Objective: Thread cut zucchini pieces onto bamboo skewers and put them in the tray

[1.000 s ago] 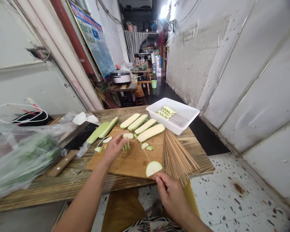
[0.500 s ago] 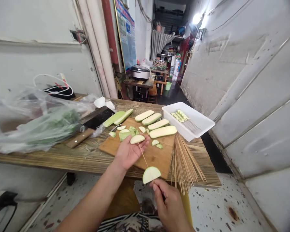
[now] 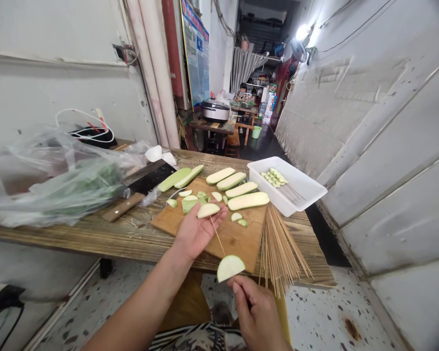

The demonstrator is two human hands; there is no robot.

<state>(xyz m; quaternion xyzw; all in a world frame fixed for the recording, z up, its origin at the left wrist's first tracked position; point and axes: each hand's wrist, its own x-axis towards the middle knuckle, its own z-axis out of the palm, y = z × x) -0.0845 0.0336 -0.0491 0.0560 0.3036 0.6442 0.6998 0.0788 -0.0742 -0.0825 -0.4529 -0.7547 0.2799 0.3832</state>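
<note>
Brown-grained wooden table [image 3: 95, 239] carries a tan cutting board [image 3: 241, 243]. Near its front edge, the right hand [image 3: 254, 302] pinches a thin bamboo skewer [image 3: 217, 236] below a threaded pale-green half-moon slice [image 3: 230, 268]. The skewer slants forward and leftward to a second green-rimmed half-moon slice [image 3: 208, 210], cradled between the nearer left hand's [image 3: 197, 234] thumb and fingers; whether it pierces that slice, I cannot tell.

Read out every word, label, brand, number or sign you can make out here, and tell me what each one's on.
No text is readable in this picture.
Wall poster: printed with a heading band and smaller blocks, too blurred to read.
Cartons at the back: printed, too small to read.
Cooker, knife and white tray: no lettering I can make out.
</note>
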